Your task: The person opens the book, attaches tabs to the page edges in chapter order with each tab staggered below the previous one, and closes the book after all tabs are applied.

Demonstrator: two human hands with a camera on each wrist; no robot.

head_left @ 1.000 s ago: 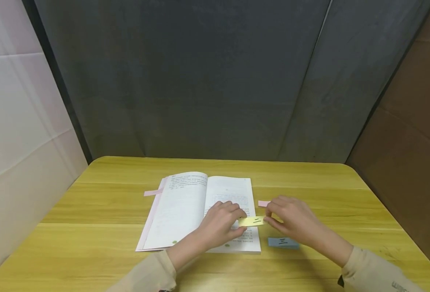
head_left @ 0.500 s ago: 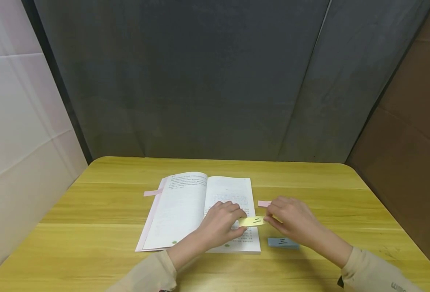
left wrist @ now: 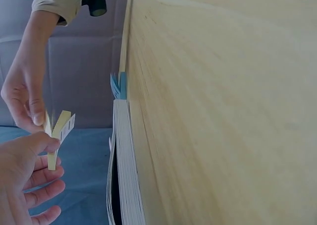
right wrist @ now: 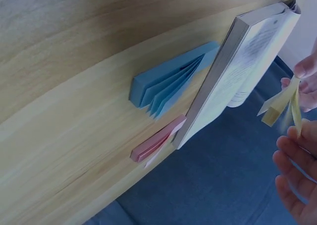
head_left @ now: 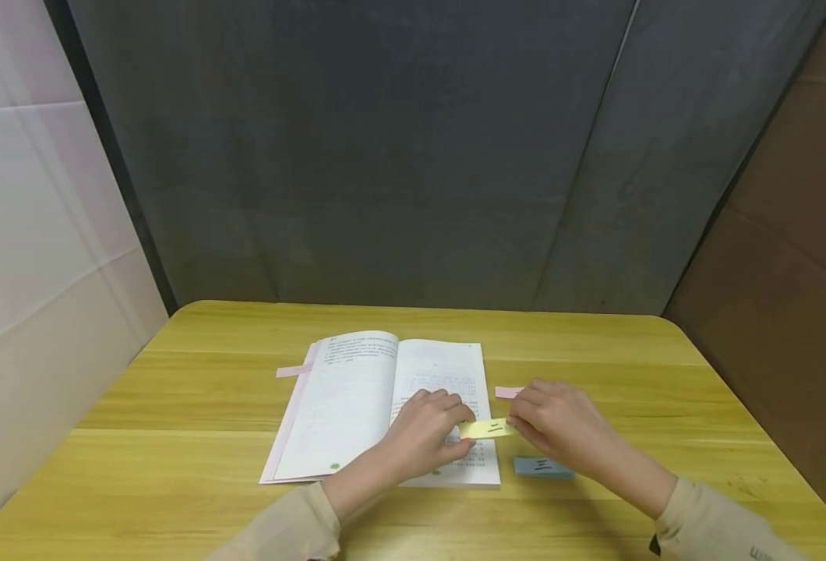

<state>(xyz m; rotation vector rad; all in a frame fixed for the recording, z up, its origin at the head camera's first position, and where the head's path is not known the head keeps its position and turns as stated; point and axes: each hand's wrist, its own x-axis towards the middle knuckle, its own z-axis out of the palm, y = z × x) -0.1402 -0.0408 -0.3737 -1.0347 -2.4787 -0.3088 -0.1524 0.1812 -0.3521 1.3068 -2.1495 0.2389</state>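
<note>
My left hand (head_left: 427,428) pinches the left end of a pad of yellow sticky notes (head_left: 479,429) between thumb and fingers, above the right page of an open book (head_left: 350,421). Dark strokes mark the pad's top. At the other end, my right hand (head_left: 567,421) pinches part of the pad with thumb and forefinger. In the right wrist view several yellow sheets (right wrist: 277,103) fan apart between the two hands. Below the right hand lies a blue sticky-note pad (head_left: 542,467) with dark strokes. A pink sticky-note pad (head_left: 506,392) is partly hidden behind that hand.
A pink strip (head_left: 291,371) sticks out from the book's left edge. Everything lies on a wood-grain table (head_left: 174,405). A dark grey curtain (head_left: 385,156) hangs behind it, with a white sheet on the left and a brown one on the right.
Both hands keep their grip on the yellow pad. The pad and the hands have shifted down very slightly; the book, blue pad and pink pad stay put.
</note>
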